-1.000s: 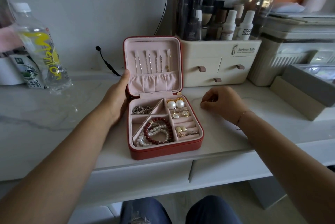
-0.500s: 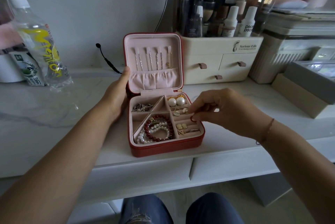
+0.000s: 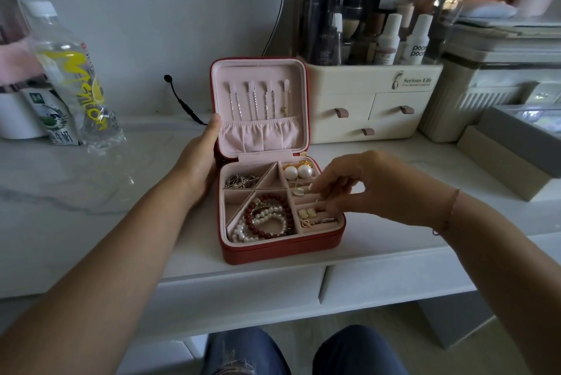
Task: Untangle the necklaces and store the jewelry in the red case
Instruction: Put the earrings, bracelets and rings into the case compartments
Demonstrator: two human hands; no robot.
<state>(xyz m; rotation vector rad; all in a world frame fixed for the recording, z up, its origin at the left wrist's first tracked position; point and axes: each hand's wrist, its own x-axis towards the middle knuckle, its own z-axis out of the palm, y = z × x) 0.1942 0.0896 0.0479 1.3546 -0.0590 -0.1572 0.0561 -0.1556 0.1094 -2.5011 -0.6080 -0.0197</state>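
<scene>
The red case [image 3: 282, 250] lies open on the white desk, its pink lid [image 3: 258, 71] standing upright. Several thin necklaces [image 3: 258, 100] hang straight from hooks in the lid. The tray holds a silver chain heap [image 3: 241, 182], red and pearl bracelets [image 3: 267, 217], two pearl earrings [image 3: 297, 172] and small gold earrings [image 3: 306, 213]. My left hand [image 3: 198, 162] grips the case's left side at the hinge. My right hand [image 3: 364, 186] hovers over the right-hand slots, fingertips pinched on a thin gold piece too small to identify.
A clear lemon-label bottle [image 3: 76, 77] and a carton [image 3: 51, 119] stand at the far left. A black cable [image 3: 182, 98] lies behind the case. A cream drawer organiser [image 3: 370, 101] with cosmetics sits right of the lid, and a grey box [image 3: 522, 138] is at the far right.
My right hand left the desk to the right of the case and came over its right compartments with fingers pinched. My left hand stayed on the case.
</scene>
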